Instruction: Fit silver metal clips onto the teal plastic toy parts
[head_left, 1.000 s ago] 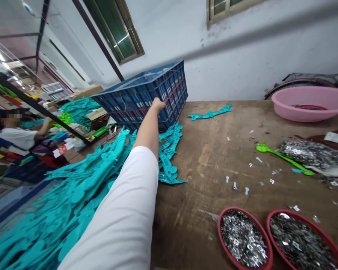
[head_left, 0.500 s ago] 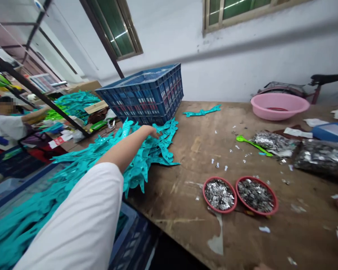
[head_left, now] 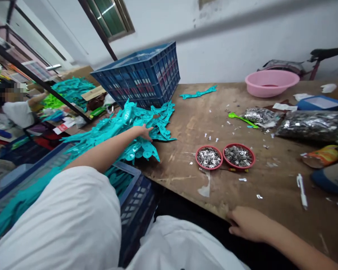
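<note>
My left hand (head_left: 144,132) reaches over a heap of flat teal plastic pieces (head_left: 126,116), touching its right part. Its fingers are stretched out and apart, with nothing visibly gripped. Part of the heap lies on the table, and part spills over a blue crate (head_left: 136,171) at the lower left. My right hand (head_left: 246,222) is at the table's front edge, fingers curled; whatever they may hold is hidden. Ahead of it are two red bowls, a left one (head_left: 221,161) and a right one (head_left: 252,162), filled with small shiny metal pieces.
A blue crate (head_left: 160,77) stands behind the heap, beside a single teal piece (head_left: 198,93). Farther right are a pink basin (head_left: 270,84), a green spoon-like piece (head_left: 243,120), a bag of metal pieces (head_left: 312,125) and a white pen (head_left: 302,191). Another person (head_left: 19,112) sits far left.
My left hand has drawn back slightly toward me over the teal heap. My right hand, barely visible at the bottom before, now shows at the table edge. The view has tilted downward.
</note>
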The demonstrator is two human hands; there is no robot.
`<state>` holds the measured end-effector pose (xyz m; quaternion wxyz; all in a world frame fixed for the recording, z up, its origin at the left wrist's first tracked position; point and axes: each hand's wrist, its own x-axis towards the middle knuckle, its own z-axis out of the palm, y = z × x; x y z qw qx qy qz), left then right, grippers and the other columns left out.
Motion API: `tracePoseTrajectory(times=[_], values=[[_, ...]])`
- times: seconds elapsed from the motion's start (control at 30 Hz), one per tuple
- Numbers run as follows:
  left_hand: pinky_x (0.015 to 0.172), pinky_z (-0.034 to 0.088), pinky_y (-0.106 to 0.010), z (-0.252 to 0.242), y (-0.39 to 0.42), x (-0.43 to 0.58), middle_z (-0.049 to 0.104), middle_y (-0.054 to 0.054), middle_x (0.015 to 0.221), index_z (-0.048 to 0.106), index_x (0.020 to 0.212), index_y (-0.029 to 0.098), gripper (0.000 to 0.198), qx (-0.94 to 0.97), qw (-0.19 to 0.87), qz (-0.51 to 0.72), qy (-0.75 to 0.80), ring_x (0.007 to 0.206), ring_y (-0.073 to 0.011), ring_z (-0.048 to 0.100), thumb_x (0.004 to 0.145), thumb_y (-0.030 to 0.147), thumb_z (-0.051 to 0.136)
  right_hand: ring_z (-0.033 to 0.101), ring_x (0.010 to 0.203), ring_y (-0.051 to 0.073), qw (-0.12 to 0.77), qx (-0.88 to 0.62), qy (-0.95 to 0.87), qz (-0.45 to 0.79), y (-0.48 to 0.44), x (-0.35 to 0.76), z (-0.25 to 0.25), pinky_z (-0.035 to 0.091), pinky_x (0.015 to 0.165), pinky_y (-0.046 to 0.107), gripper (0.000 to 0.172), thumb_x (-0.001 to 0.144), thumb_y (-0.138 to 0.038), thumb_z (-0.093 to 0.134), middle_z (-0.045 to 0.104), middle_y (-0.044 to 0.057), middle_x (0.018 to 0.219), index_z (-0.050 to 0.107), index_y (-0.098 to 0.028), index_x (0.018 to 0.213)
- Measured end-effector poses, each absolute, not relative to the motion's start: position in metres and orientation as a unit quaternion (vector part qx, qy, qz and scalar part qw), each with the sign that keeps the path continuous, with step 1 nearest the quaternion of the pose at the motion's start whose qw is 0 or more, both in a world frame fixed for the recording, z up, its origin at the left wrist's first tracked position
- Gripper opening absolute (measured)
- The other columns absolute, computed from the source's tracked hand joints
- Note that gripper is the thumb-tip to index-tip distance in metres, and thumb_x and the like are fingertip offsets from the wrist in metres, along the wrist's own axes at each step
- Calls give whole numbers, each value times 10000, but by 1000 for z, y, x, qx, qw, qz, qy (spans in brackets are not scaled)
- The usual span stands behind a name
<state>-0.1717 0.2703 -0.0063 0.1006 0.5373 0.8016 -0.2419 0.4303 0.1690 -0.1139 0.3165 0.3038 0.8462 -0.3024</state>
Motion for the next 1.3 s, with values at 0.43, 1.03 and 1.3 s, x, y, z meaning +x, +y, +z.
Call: tracePoseTrajectory(times=[0.43, 1.03, 1.3], values=[[1442, 587, -620, 37, 224, -116, 331, -339, 2053, 399, 1985, 148, 1080, 638, -72, -50, 765, 1746, -506, 652, 980, 117, 792, 961, 1265, 450, 279, 229, 913, -189, 173, 426, -90, 626, 945, 443, 303, 1179, -224, 777, 974, 196, 1340, 966, -197, 1414], [1117, 699, -553, -35, 142, 61, 676, -186, 1840, 830, 1491, 326, 412, 878, -248, 90, 398, 1448, -388, 790, 1228, 99, 609, 812, 1341, 367, -455, 172, 854, 185, 162, 455, -45, 622, 1133, 544, 259, 1231, -472, 810, 882, 103, 1420, 746, -301, 1415], [1051, 752, -500, -73, 121, 123, 755, -231, 1824, 811, 1683, 244, 495, 925, -66, -129, 352, 1568, -413, 814, 1233, 115, 651, 939, 1303, 450, 247, 354, 891, -143, 177, 427, -60, 666, 943, 427, 956, 1172, -556, 876, 930, 232, 1540, 530, -184, 1982]])
